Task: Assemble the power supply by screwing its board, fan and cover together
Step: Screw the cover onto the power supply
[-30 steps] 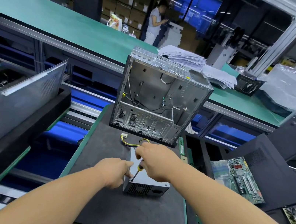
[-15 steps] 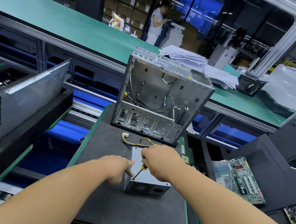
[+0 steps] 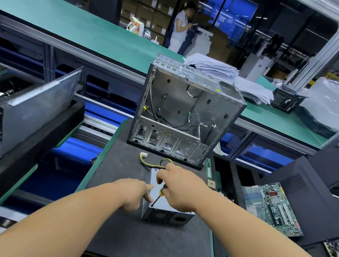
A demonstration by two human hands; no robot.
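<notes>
Dark work mat (image 3: 145, 246), power supply (image 3: 165, 213) on it, right hand (image 3: 179, 188) gripping screwdriver (image 3: 159, 196) — left hand (image 3: 135, 194) fingers pressed against its side

Both bare forearms are reaching forward from the bottom corners and coming together near the middle of the view. The left hand (image 3: 135, 194) is lying knuckles up, with its fingers bent downward against the left side of the power supply (image 3: 166, 215) and the thumb pointing toward the right hand. The right hand (image 3: 179, 187) is sitting a little higher and further forward, its wrist turned inward. Its fingers are curling around the handle of a screwdriver (image 3: 159, 195), and the thin shaft is slanting down and to the left, toward the left thumb. The two hands are almost touching each other
</notes>
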